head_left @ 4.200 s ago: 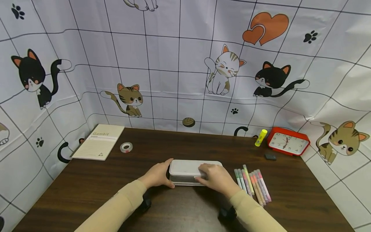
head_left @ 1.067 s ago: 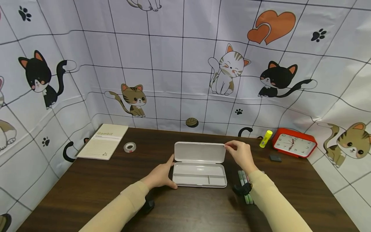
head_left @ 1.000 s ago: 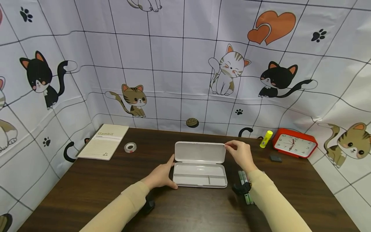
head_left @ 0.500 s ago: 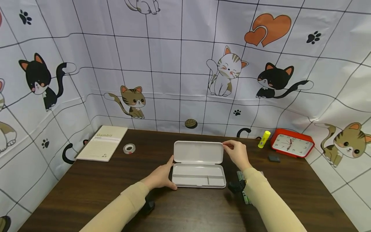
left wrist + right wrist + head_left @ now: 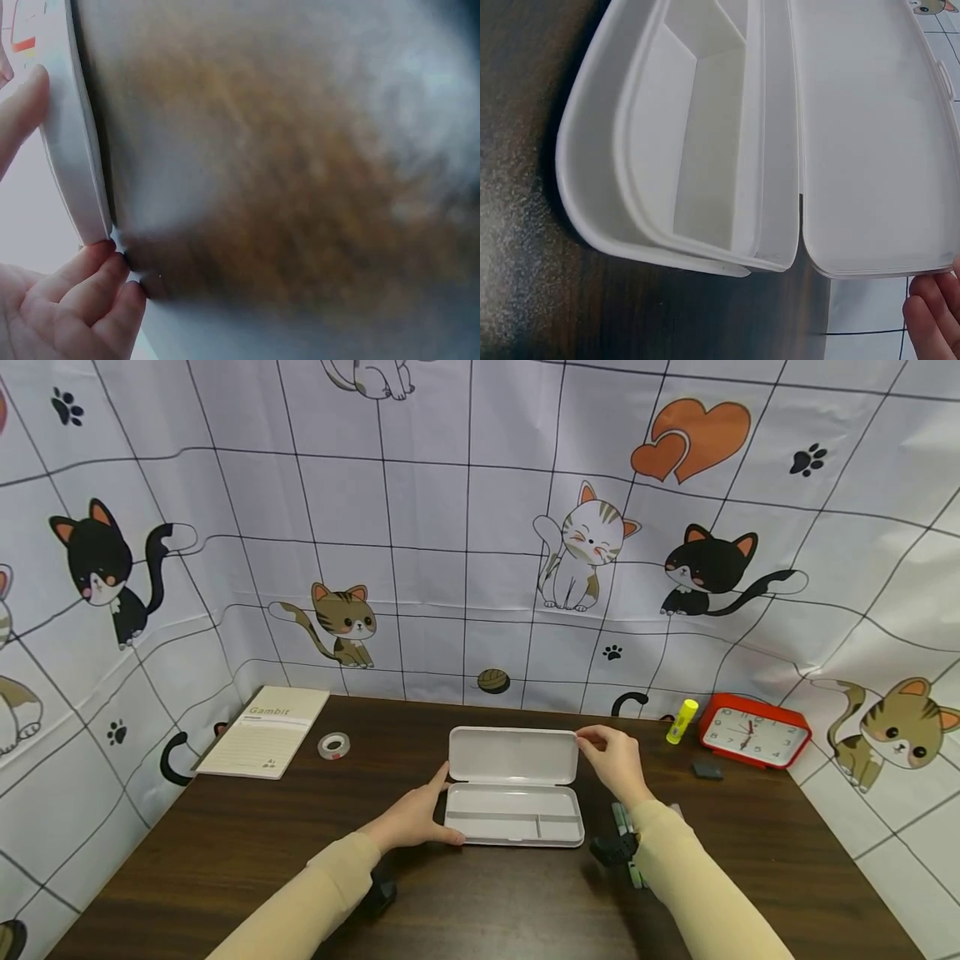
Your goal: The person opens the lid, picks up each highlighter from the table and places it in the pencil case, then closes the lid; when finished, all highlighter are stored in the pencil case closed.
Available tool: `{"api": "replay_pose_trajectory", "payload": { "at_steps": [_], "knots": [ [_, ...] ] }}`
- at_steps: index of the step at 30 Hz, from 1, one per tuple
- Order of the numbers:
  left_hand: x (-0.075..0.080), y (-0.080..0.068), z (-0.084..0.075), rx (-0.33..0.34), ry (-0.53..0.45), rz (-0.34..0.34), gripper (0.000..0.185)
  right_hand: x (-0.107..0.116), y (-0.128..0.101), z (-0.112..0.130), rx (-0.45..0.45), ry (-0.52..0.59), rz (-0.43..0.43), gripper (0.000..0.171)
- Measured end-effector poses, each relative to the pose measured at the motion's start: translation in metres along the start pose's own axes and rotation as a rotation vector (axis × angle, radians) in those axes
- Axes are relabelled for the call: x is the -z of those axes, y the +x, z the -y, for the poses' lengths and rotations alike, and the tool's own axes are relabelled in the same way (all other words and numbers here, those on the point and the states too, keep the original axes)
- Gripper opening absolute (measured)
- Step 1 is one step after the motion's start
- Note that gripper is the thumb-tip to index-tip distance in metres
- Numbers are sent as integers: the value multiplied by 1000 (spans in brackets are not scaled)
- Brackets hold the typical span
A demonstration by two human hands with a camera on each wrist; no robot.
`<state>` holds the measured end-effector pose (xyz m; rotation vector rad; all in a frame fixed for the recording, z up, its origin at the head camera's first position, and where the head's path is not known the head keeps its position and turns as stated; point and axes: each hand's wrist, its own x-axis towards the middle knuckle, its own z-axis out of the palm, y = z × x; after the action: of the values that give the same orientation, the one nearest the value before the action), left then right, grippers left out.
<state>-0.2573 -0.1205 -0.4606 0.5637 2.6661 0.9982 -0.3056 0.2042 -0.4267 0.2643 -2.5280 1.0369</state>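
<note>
1. Cat-patterned cloth hangs behind and beside a dark wooden table (image 5: 225,852); a white pencil case (image 5: 513,814) lies near the table's middle, in front of the person.
2. Progress, as judged from the frames: the case is open, with its lid (image 5: 513,756) raised on the far hinge and its divided tray bare. The coloured pens (image 5: 624,835) still lie on the table just right of the case, mostly hidden by the right sleeve, so nothing has gone into the tray.
3. Left hand (image 5: 412,817): the fingers lie nearly straight along the left end of the tray, steadying it; the left wrist view shows fingertips (image 5: 97,274) touching the case's edge.
4. Right hand (image 5: 611,758): thumb and fingers pinch the lid's upper right corner, holding it up. The hands are well apart, one at each end of the case.
5. Compared with the earliest frame: then the case was closed under both hands and the pens lay in full view; now the lid stands open. Over the last second the scene is almost unchanged.
6. Bystanders: a notebook (image 5: 264,742) and tape roll (image 5: 332,745) at far left; a glue stick (image 5: 682,720), red clock (image 5: 752,730) and eraser (image 5: 707,769) at far right.
</note>
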Motion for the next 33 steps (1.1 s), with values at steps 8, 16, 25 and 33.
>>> {"api": "replay_pose_trajectory", "payload": {
  "at_steps": [8,16,25,33],
  "knots": [
    [-2,-1,0,21,13,-31,121,2,-7,0,-18,6,22,14],
    [-3,1,-2,20,42,-27,120,13,-12,-5,-11,-27,5,15],
    [-3,2,-3,8,42,-30,120,42,-27,-6,-45,-60,53,17],
    [-4,3,-4,4,57,-29,121,69,-43,-19,-86,-135,95,18]
  ]
}}
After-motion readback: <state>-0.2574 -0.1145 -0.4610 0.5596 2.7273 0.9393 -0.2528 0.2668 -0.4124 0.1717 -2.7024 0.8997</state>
